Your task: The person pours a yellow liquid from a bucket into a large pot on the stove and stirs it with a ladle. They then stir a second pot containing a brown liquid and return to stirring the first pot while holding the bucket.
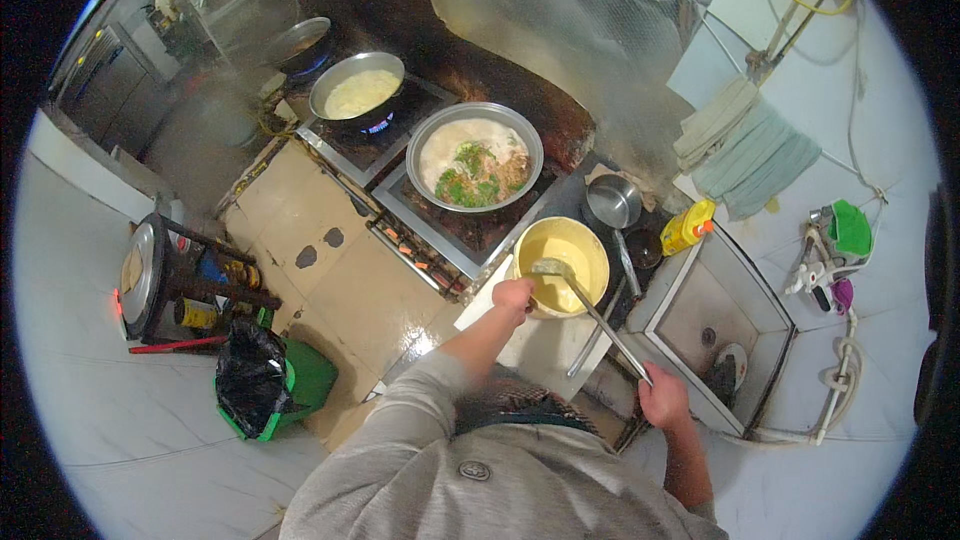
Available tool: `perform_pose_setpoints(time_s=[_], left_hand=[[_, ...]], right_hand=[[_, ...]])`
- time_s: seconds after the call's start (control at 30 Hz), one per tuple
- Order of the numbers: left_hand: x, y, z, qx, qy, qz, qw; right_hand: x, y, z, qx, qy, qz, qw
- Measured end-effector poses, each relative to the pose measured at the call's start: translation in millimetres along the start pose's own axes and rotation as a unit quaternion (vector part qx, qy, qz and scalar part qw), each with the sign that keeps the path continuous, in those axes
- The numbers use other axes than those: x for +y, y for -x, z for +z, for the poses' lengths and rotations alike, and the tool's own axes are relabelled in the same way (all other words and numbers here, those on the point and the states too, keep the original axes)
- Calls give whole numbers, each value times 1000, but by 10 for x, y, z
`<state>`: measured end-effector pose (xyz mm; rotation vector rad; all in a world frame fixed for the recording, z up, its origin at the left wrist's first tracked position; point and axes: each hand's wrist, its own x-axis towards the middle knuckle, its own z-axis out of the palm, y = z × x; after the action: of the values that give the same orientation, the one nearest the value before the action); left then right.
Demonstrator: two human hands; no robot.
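Note:
My left hand (514, 295) grips the near rim of a yellow bowl (588, 243) holding pale yellow liquid. A long metal ladle (590, 310) runs from my right hand (663, 400), which is closed on its handle end, up into the bowl, where its cup sits in the liquid. The bowl stands on the counter just right of a stove. On the stove a wide metal wok (476, 157) holds white liquid with greens and other bits.
A second wok (356, 90) of pale liquid sits on a lit burner farther back, another pan (298, 43) behind it. A small metal pot (613, 200), a yellow bottle (687, 227) and a sink (712, 310) are to the right. A green bin (272, 385) stands on the floor.

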<state>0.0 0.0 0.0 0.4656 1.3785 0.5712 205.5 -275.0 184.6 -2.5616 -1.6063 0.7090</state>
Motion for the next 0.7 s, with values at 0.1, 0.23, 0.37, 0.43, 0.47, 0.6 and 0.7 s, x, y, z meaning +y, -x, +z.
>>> perform_pose_setpoints(time_s=[0.1, 0.23, 0.37, 0.43, 0.47, 0.6, 0.7], left_hand=[[49, 116, -159, 4, -21, -8, 1000], [301, 163, -871, 44, -7, 29, 999], [744, 241, -1485, 10, 97, -10, 995], [1035, 199, -1783, 7, 131, -9, 991], [1193, 135, -1926, 1, 124, -4, 992], [1783, -264, -2478, 19, 78, 21, 997], [2109, -604, -2919, 8, 50, 49, 997]], right_hand=[[71, 56, 13, 14, -22, -7, 1000], [-60, 3, 131, 27, -84, -4, 996], [-439, -214, 382, 43, -219, -16, 975], [-730, -379, 518, 33, -273, -11, 961], [-897, -476, 580, 9, -313, -3, 950], [-1661, -949, 766, 0, -333, -22, 943], [-2279, -1430, 856, -30, -441, 63, 895]])
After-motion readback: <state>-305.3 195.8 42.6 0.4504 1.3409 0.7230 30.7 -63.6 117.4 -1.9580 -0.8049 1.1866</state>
